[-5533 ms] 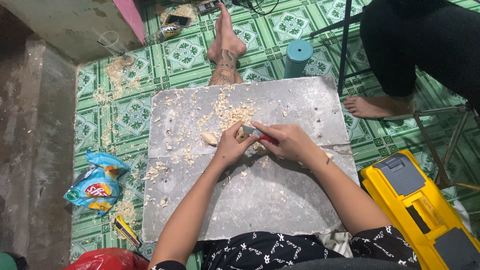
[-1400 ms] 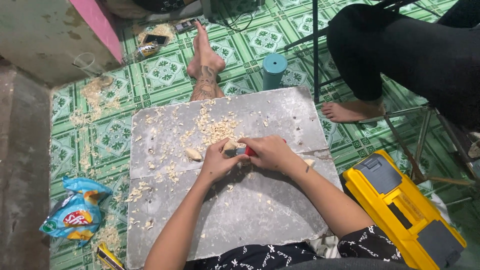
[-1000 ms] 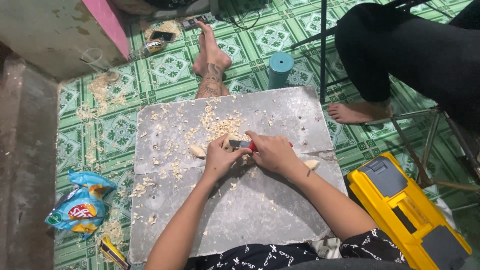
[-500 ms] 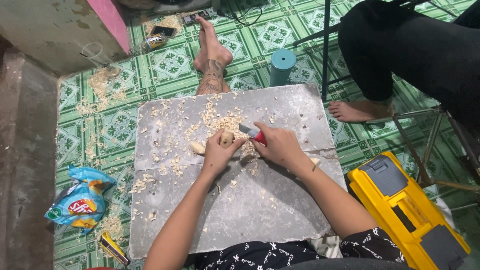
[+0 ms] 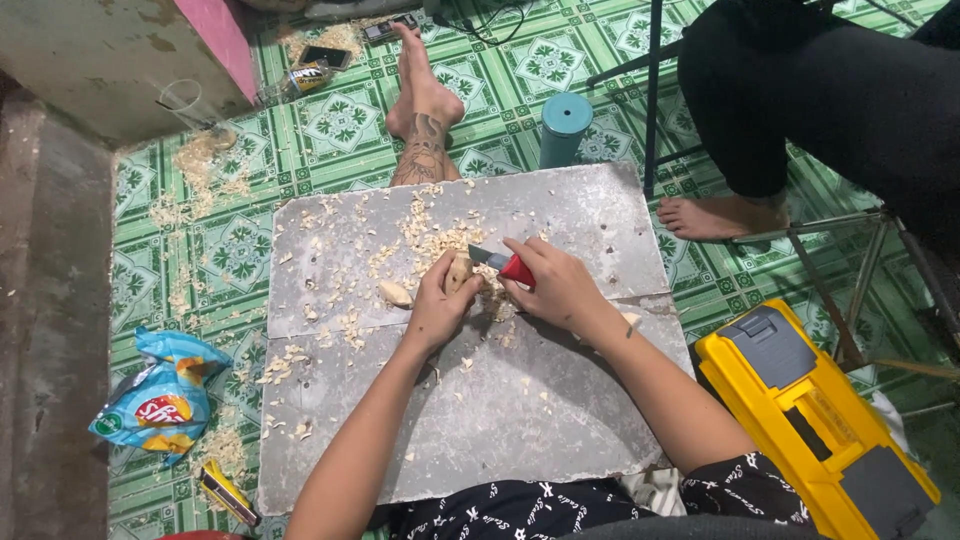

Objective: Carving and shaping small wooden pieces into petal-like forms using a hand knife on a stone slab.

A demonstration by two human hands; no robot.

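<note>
From the head camera I see my left hand (image 5: 436, 312) clenched around a small pale wooden piece (image 5: 458, 271), held upright just above the grey stone slab (image 5: 520, 420). My right hand (image 5: 556, 290), touching it, grips a red-handled knife (image 5: 503, 264) (blade against the wood). Pale shavings (image 5: 430, 235) lie scattered beyond both hands.

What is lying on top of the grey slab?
On the grey slab lie pale wood shavings and a small carved piece. Whatever lies beneath the left hand and right hand is hidden.
</note>
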